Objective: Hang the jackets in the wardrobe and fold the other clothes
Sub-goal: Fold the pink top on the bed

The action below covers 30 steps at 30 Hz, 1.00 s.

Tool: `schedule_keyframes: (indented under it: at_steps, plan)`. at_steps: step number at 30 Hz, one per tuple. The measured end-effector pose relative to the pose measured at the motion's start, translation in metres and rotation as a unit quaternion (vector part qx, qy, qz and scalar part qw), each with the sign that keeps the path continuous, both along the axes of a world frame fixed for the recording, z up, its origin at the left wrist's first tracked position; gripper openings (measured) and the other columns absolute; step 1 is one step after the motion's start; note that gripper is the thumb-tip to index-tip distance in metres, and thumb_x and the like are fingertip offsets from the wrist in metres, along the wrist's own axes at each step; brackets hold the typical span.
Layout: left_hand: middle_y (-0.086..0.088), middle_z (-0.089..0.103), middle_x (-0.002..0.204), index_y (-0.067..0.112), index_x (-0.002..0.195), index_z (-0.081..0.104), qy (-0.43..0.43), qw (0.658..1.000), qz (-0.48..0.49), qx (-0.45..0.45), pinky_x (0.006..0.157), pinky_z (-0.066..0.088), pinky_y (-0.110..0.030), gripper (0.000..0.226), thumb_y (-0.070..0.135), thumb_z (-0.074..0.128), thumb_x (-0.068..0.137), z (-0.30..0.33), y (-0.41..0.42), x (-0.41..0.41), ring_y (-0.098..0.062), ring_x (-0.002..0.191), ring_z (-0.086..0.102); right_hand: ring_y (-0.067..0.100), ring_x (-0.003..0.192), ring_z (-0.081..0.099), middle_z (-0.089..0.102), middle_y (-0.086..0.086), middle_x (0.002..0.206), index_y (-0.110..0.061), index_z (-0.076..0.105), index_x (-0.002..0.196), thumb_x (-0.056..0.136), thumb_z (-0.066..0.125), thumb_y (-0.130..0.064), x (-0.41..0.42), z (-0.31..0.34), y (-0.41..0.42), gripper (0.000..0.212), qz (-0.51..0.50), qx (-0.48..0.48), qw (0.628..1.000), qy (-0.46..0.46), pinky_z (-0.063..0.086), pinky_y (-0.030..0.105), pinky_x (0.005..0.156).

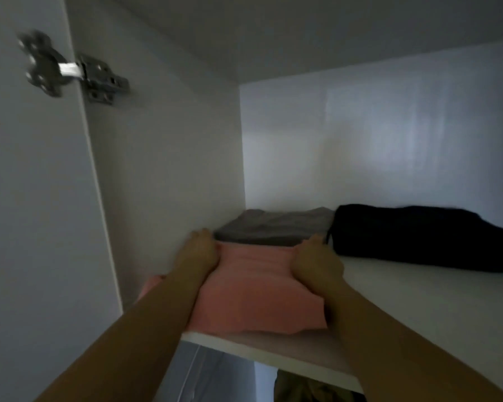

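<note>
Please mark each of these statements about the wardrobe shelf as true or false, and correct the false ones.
1. Both hands are on the pink folded garment. True: the left hand is at its left side and the right hand at its right side.
2. The pink garment lies behind the grey one. False: the grey folded garment lies behind it, nearer the back wall.
3. A dark garment lies to the right of the grey one. True.
4. The pink garment hangs on a hanger. False: it rests on the white shelf.
5. The door hinge is at the upper right. False: it is at the upper left.
</note>
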<state>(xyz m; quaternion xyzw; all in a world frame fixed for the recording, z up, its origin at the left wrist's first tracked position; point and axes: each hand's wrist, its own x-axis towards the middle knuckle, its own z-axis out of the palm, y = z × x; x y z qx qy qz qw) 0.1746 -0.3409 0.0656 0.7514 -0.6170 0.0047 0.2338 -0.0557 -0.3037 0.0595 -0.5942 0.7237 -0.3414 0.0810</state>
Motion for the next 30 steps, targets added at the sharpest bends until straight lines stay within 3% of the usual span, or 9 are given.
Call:
schedule_keyframes:
  at_steps: [4,16,21,23,26,27,28,30]
  plan:
    - [-0.021,0.045,0.127,0.006,0.120,0.051,-0.049,0.997,-0.053,-0.015,0.094,0.045,-0.046,0.028,0.023,0.045,0.098,0.007,-0.018,0.001,-0.039,0.111,0.055,0.034,0.110,0.060,0.059,0.015,0.124,-0.009,0.046,0.120,0.094,0.036,-0.022,-0.006,-0.001,-0.018,0.030,-0.043,-0.023,0.998,0.026,0.045,0.039,0.087]
    - [-0.017,0.053,0.126,0.009,0.121,0.051,-0.104,0.995,-0.015,-0.004,0.095,0.043,-0.044,0.034,0.033,0.043,0.097,0.004,-0.044,0.000,-0.035,0.115,0.055,0.031,0.105,0.060,0.060,0.012,0.120,-0.012,0.053,0.119,0.095,0.040,-0.029,-0.011,-0.008,-0.040,0.033,-0.074,-0.028,0.997,0.000,0.034,0.032,0.073]
    - [-0.021,0.050,0.130,0.003,0.126,0.049,-0.105,0.994,-0.029,-0.006,0.097,0.041,-0.044,0.040,0.030,0.040,0.099,0.026,-0.019,-0.011,-0.038,0.118,0.051,0.035,0.114,0.054,0.055,0.017,0.129,-0.004,0.050,0.126,0.095,0.045,-0.038,-0.022,0.008,-0.023,0.046,-0.022,-0.019,0.988,-0.155,0.041,0.035,0.089]
    - [-0.022,0.049,0.131,0.003,0.128,0.048,-0.093,0.994,-0.057,-0.016,0.099,0.041,-0.043,0.043,0.034,0.038,0.100,0.042,0.001,-0.018,-0.038,0.120,0.050,0.035,0.107,0.057,0.058,0.017,0.118,-0.001,0.054,0.119,0.095,0.047,-0.038,-0.028,0.017,-0.003,0.044,-0.009,-0.016,0.981,-0.193,0.042,0.031,0.080]
    - [-0.022,0.049,0.131,0.001,0.129,0.047,-0.074,0.989,-0.123,-0.040,0.101,0.042,-0.044,0.046,0.037,0.037,0.102,0.060,0.041,-0.037,-0.038,0.119,0.050,0.021,0.070,0.053,0.053,0.008,0.081,-0.006,0.053,0.080,0.094,0.051,-0.034,-0.037,0.028,0.042,0.032,0.010,-0.007,0.989,-0.148,0.035,0.025,0.055]
    - [-0.022,0.050,0.128,0.000,0.126,0.048,-0.074,0.984,-0.153,-0.061,0.099,0.042,-0.043,0.044,0.035,0.037,0.103,0.064,0.054,-0.044,-0.037,0.116,0.051,0.016,0.065,0.047,0.050,0.006,0.080,-0.007,0.051,0.080,0.095,0.052,-0.031,-0.040,0.034,0.061,0.029,0.005,-0.016,0.991,-0.130,0.033,0.025,0.051]
    - [-0.022,0.052,0.125,-0.001,0.123,0.049,-0.079,0.976,-0.186,-0.086,0.096,0.042,-0.043,0.041,0.032,0.038,0.103,0.066,0.068,-0.052,-0.037,0.113,0.051,0.015,0.068,0.048,0.051,0.006,0.085,-0.004,0.053,0.090,0.095,0.052,-0.029,-0.043,0.038,0.082,0.025,0.001,-0.025,0.994,-0.110,0.035,0.025,0.054]
    - [-0.021,0.052,0.124,-0.002,0.123,0.049,-0.092,0.955,-0.249,-0.132,0.094,0.041,-0.042,0.036,0.026,0.039,0.102,0.068,0.093,-0.068,-0.035,0.111,0.052,0.022,0.090,0.056,0.057,0.012,0.107,0.001,0.051,0.125,0.095,0.054,-0.027,-0.051,0.048,0.124,0.041,-0.008,-0.049,0.996,-0.069,0.042,0.025,0.072]
